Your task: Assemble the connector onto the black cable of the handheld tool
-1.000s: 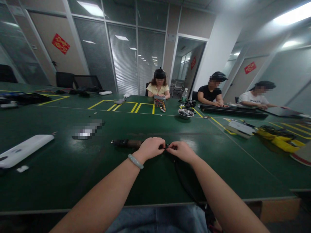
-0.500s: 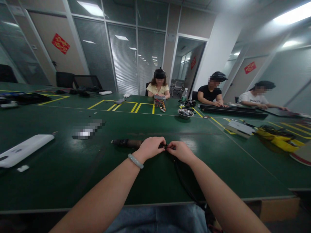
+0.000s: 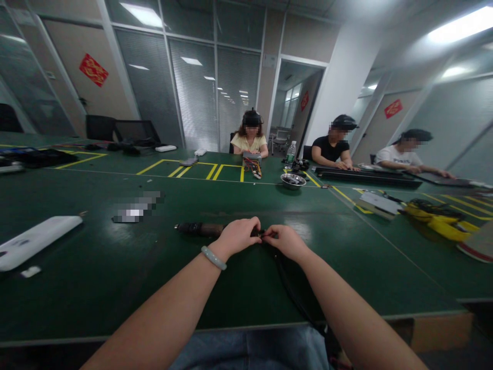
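A dark rod-shaped tool (image 3: pixel 200 229) lies on the green table (image 3: pixel 115 267), pointing left. My left hand (image 3: pixel 239 236), with a pale bracelet on the wrist, is closed around the tool's right end. My right hand (image 3: pixel 287 240) pinches a small dark part where a black cable (image 3: pixel 288 288) meets the tool. The cable runs from there toward me and off the table's near edge. The fingertips of both hands nearly touch; the joint between them is mostly hidden.
A white flat device (image 3: pixel 34 240) lies at the left. A metal bowl (image 3: pixel 292 180) stands mid-table, and a yellow tool (image 3: pixel 442 223) at the right. Three people sit at the far side with a water bottle (image 3: pixel 291 152) and long black trays (image 3: pixel 365 177).
The hands stay together at the tool's end with only small finger shifts. The view has tilted slightly.
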A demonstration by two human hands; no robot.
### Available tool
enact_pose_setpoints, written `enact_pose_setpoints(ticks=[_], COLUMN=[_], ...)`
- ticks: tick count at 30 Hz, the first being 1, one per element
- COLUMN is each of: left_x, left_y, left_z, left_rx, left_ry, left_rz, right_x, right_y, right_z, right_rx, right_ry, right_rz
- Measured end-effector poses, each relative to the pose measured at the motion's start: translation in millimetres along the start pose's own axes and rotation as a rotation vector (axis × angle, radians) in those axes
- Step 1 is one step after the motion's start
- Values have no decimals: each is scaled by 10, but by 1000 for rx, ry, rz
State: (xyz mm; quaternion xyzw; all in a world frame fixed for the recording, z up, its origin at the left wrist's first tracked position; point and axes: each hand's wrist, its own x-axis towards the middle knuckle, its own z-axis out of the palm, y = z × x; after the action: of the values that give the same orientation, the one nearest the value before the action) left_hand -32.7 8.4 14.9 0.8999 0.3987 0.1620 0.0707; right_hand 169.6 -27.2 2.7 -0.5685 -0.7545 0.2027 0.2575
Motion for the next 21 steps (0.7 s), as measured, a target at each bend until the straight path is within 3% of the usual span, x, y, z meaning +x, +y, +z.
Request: enact_pose_setpoints(ticks=[21], left_x=[-25], left_y=[19], left_z=[-56], left_rx=[-23], left_ry=[-12], left_rz=[50], right_x=[-10], right_y=[-53], right_z=[-9], right_rx=[-45], right_ry=[6], right_rz=[23])
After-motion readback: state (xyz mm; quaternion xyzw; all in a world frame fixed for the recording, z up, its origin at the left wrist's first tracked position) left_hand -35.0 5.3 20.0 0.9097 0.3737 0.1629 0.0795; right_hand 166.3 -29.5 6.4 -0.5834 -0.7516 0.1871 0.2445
